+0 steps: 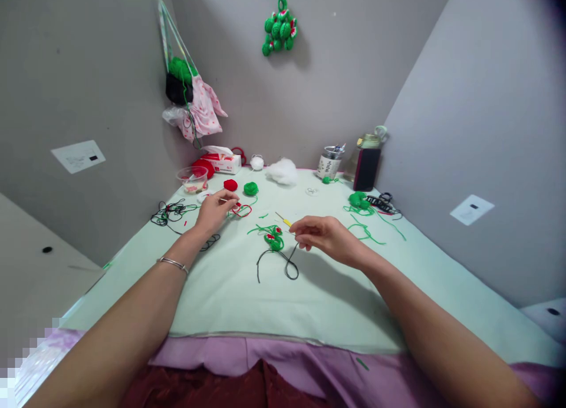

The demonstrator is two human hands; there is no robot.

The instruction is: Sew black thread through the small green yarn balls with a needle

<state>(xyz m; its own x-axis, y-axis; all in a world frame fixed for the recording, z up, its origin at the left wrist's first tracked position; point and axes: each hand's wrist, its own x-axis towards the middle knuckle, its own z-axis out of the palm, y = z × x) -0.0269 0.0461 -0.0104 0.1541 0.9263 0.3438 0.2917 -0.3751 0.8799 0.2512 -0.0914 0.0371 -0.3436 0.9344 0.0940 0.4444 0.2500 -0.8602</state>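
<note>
My right hand (pixel 325 237) pinches a crochet hook with a yellow handle (pixel 287 223), its metal tip pointing up and left. Black yarn (pixel 292 271) loops on the cloth just under these fingers. Left of the hook lie small green crocheted pieces (pixel 275 242) with red and white parts and loose green tails. My left hand (pixel 216 212) is farther back on the left, its fingers closed at a strand of red yarn (pixel 244 210); the grip itself is partly hidden. Beyond it sit a red yarn ball (pixel 230 185) and a green yarn ball (pixel 250 188).
Tangled black yarn (pixel 170 212) and a clear tub (pixel 193 178) are at left. Behind stand a tissue box (pixel 227 163), white stuffing (pixel 283 172), a pen holder (pixel 329 163) and a phone (pixel 367 169). Green yarn (pixel 360 200) lies at right. Green crocheted pieces (pixel 280 29) hang above.
</note>
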